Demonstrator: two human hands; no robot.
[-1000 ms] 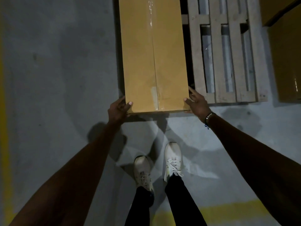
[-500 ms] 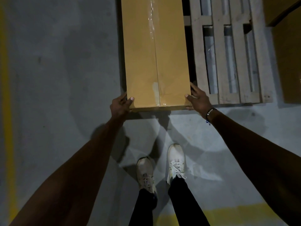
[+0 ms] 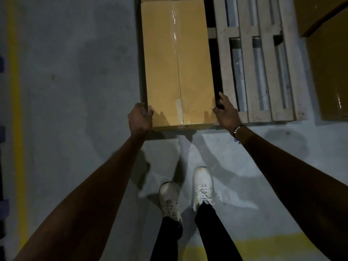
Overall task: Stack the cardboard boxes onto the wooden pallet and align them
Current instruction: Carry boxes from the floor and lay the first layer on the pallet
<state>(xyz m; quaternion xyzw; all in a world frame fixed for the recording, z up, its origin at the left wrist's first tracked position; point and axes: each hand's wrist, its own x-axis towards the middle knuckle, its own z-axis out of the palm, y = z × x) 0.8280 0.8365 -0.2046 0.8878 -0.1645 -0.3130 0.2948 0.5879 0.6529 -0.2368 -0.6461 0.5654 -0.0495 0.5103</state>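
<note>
As arms reach down, hands — left (image 3: 140, 117), right (image 3: 227, 112) — grip cardboard box (image 3: 177, 63) corners, on pallet (image 3: 263, 72).

Tan cardboard box (image 3: 177, 63); pale grey-brown pallet (image 3: 263, 72); white shoes (image 3: 203, 187).

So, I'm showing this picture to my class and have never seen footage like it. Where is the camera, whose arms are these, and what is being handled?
The camera sits on a person's head, looking forward and down, so the arms and white shoes are the wearer's own. No machine is involved. The left hand and right hand grip the near corners of a long taped cardboard box. It lies on the left part of a wooden pallet on a grey floor. More boxes stand at the right.
</note>
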